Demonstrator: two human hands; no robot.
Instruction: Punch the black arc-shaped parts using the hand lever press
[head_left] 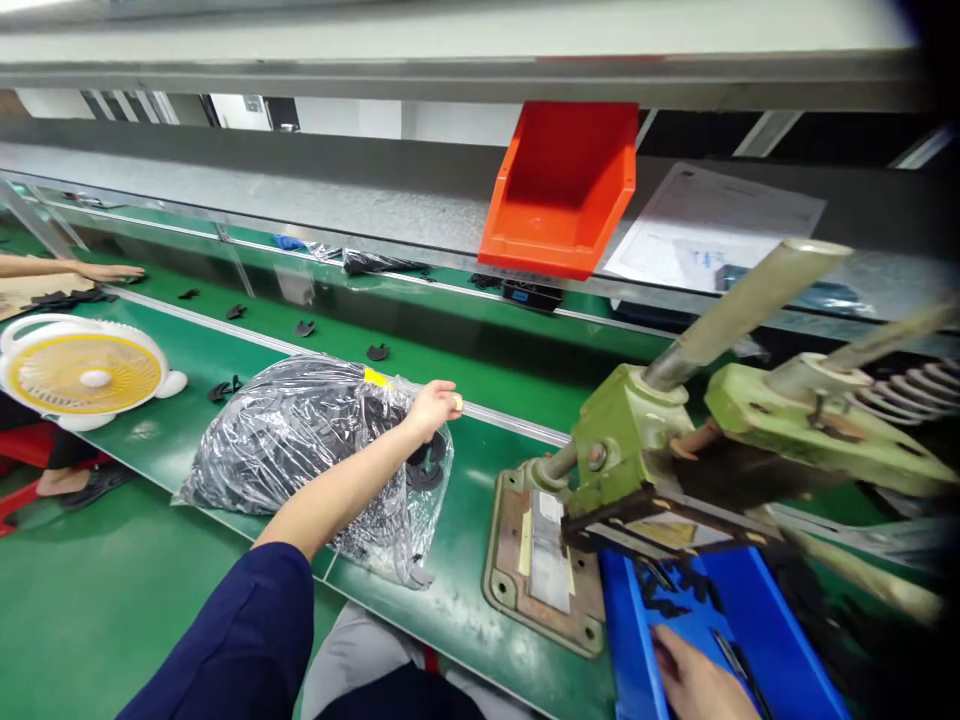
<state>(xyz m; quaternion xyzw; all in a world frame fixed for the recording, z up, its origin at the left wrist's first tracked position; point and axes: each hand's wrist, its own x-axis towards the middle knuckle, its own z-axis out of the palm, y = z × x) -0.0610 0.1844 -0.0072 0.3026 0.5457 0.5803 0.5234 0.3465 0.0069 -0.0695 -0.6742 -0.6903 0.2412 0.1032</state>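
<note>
My left hand (433, 410) is held over the right end of a clear plastic bag (277, 440) full of black parts. Its fingers are curled together, with a pale cover on one fingertip; what they hold, if anything, is too small to make out. A few black curved parts (426, 465) show through the bag's right side, below that hand. At the lower right, my right hand (701, 680) reaches into a blue bin (780, 620) by its left wall. The fingers there are bent inward and partly hidden. Small black pieces (679, 585) lie in this bin.
A green hand press (630, 430) on a metal base stands between the bag and bin. Black curved parts (304, 328) lie spaced along the green belt. A yellow-and-white fan (94, 375) and another person's hand (112, 272) are at left. An orange bin (562, 190) hangs ahead.
</note>
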